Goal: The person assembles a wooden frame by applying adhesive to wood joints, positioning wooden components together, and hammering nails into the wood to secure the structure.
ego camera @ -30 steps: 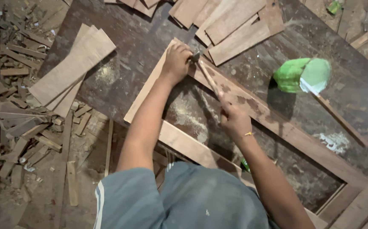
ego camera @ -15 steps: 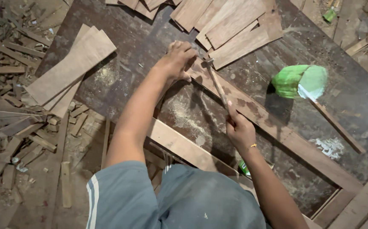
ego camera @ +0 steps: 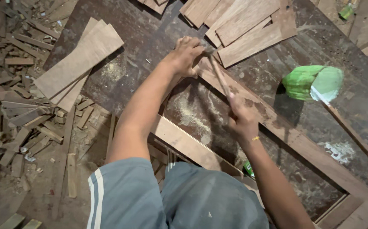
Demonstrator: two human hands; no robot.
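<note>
Head view: your right hand (ego camera: pixel 242 120) clenches a hammer (ego camera: pixel 219 75) handle.
Left hand (ego camera: pixel 187 54): pinched at the long plank (ego camera: pixel 277 127), under the hammer head.
Around: stacked boards (ego camera: pixel 245 25), green bag (ego camera: pixel 313 82), offcuts (ego camera: pixel 18 101).

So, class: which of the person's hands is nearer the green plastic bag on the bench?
Right. The right hand, gripping the hammer handle, sits just left of the green plastic bag. The left hand is farther away, pressed on the wooden frame.
</note>
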